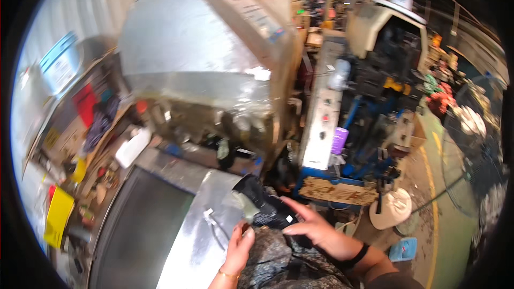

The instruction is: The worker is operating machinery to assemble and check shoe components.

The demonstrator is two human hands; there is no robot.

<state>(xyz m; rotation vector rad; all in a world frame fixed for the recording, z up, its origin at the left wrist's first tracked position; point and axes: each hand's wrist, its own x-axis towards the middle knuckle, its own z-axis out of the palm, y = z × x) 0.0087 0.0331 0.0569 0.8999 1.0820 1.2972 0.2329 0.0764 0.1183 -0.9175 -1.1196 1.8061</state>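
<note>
My left hand (239, 247), with a thin bangle at the wrist, is low in the middle, its fingers curled together. What they hold, if anything, does not show. Just beyond its fingertips lies a pale greenish piece (245, 207), blurred, perhaps cloth or plastic film. My right hand (309, 223), a black band on its wrist, has thumb and fingers spread beside a shiny black sheet-like piece (262, 198). No grip on that piece is visible. Beneath both hands is dark patterned cloth (267, 254). A thin silvery strip (214, 227) rests on the bright metal surface left of them.
A large metal housing (198, 48) stands ahead. Left of my hands is a dark framed panel (142, 230), beyond it a white container (133, 147). On the right are a blue-framed machine (334, 182) with a purple cup (339, 140), a cream jug (393, 208) and a blue tub (403, 249).
</note>
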